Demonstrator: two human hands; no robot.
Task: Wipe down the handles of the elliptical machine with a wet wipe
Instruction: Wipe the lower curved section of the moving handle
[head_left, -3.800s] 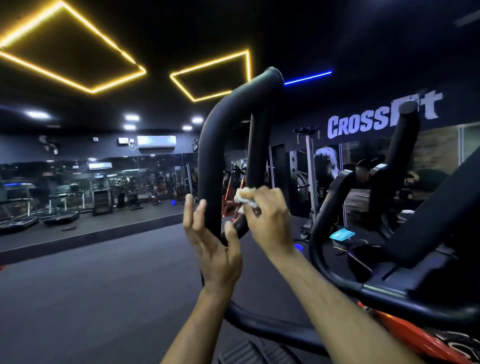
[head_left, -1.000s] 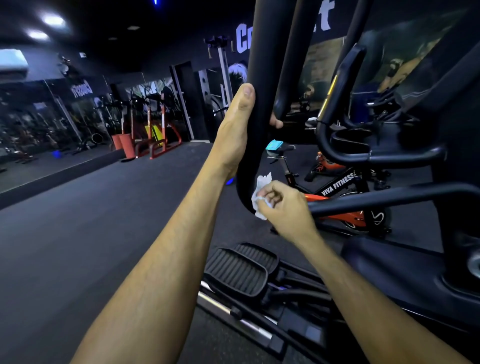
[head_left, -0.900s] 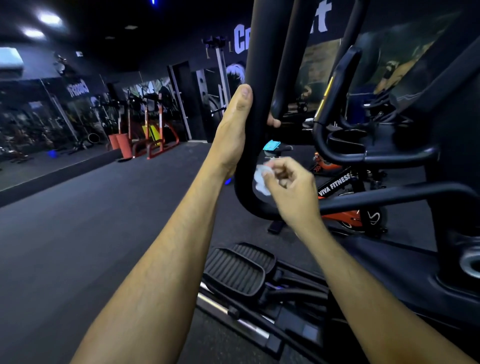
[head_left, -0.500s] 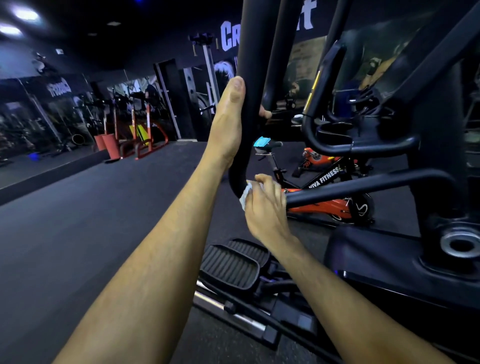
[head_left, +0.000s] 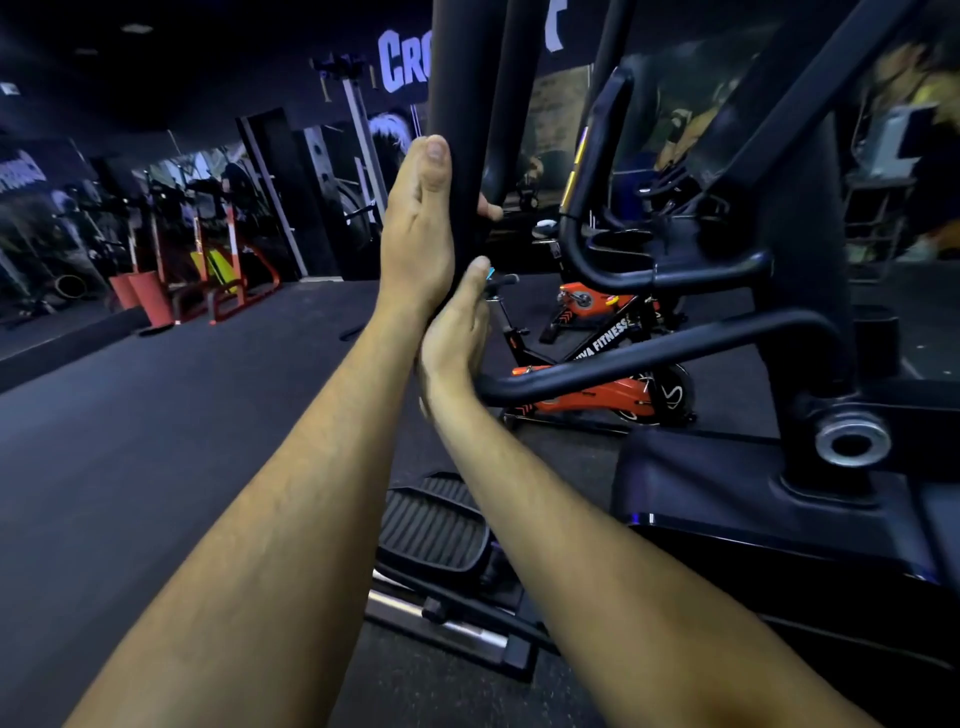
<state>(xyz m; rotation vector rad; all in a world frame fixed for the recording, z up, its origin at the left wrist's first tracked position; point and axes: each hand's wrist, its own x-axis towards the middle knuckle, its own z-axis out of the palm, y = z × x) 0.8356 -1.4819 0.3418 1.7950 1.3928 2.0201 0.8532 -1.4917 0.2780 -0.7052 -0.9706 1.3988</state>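
Observation:
The elliptical's black left handle (head_left: 462, 78) rises straight up out of view at top centre. My left hand (head_left: 415, 234) grips it, thumb lying upward along the near side and a fingertip showing round the far side. Directly below, touching the left wrist, my right hand (head_left: 454, 332) wraps the handle's lower bend with its thumb pointing up. The wet wipe is hidden under that hand. A second black tube (head_left: 511, 104) runs upward just right of the handle.
The elliptical's foot pedal (head_left: 431, 525) lies below my forearms, its dark body (head_left: 779, 493) and pivot at right. A black link bar (head_left: 649, 353) crosses in front of an orange spin bike (head_left: 597, 395). Open gym floor spreads left, with racks and mirrors beyond.
My right hand has slid up the handle's lower bend to just under the left hand, and the white wipe that showed earlier is now covered. The left hand has kept its grip.

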